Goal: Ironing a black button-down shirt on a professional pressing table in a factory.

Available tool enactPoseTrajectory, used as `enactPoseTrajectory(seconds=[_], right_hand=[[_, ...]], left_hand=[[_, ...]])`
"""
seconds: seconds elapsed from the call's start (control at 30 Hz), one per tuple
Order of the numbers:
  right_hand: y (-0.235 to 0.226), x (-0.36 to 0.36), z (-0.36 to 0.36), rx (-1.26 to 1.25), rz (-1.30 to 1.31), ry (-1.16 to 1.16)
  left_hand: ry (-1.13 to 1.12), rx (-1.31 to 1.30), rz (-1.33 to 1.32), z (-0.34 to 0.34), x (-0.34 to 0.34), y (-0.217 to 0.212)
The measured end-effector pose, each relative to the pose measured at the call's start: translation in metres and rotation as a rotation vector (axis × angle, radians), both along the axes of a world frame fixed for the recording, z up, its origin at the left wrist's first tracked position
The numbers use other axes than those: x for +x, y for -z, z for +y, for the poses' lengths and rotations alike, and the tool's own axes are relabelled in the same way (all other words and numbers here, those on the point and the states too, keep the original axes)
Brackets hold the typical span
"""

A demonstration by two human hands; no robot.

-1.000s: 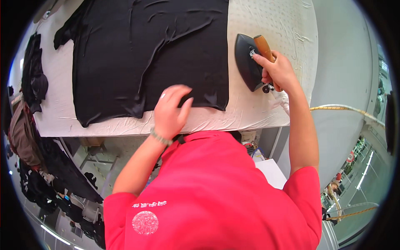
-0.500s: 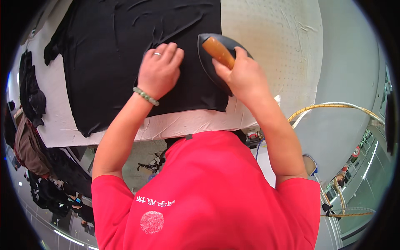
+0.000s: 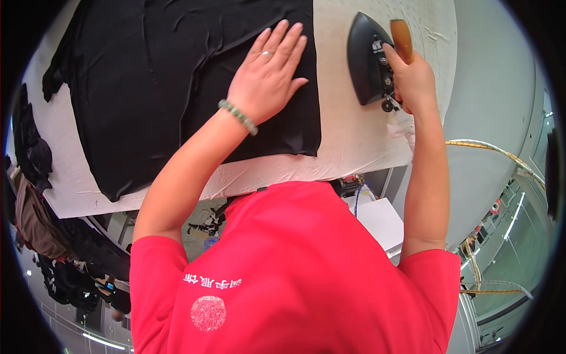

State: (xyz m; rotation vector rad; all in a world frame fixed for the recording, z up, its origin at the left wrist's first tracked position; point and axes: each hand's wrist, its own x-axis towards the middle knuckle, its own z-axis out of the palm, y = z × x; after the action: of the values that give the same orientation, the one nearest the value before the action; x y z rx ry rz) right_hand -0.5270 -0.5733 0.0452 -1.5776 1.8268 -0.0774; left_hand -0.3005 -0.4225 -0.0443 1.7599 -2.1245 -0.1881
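A black garment lies spread over a white padded ironing table, with creases and a raised fold running through its middle. My left hand rests palm down on the cloth near its right edge, fingers stretched out. In my right hand is an iron with a dark body, gripped by its wooden handle. The iron is to the right of the garment, over the pale table cover. It seems turned on its side, and whether it touches the cover I cannot tell.
A yellow and white hose curves off at the right. Dark clothes hang or lie past the table's left edge, with a brown garment below. Under the front edge, a white box-like surface shows beside my body.
The iron has moved right, off the garment's edge, and turned in my right hand. My left hand has uncurled from the fabric, shifted right and farther away, and flattened out.
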Motion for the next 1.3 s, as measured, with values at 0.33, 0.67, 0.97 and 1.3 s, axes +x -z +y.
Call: enactPoseTrajectory(seconds=[0.33,0.67,0.97,1.3], right_hand=[[0.012,-0.039,-0.009,-0.1,-0.049,-0.004],[0.004,-0.035,-0.005,0.004,-0.097,-0.166],[-0.017,0.032,0.07,-0.168,-0.166,-0.72],[-0.036,0.156,0.046,-0.184,-0.137,-0.769]], left_hand=[[0.236,0.294,0.142,0.056,-0.083,0.003],[0.057,0.093,0.558,0.123,-0.079,-0.026],[-1.644,-0.003,1.735,0.219,-0.056,-0.049],[-1.216,0.053,1.927,0.201,-0.074,-0.071]])
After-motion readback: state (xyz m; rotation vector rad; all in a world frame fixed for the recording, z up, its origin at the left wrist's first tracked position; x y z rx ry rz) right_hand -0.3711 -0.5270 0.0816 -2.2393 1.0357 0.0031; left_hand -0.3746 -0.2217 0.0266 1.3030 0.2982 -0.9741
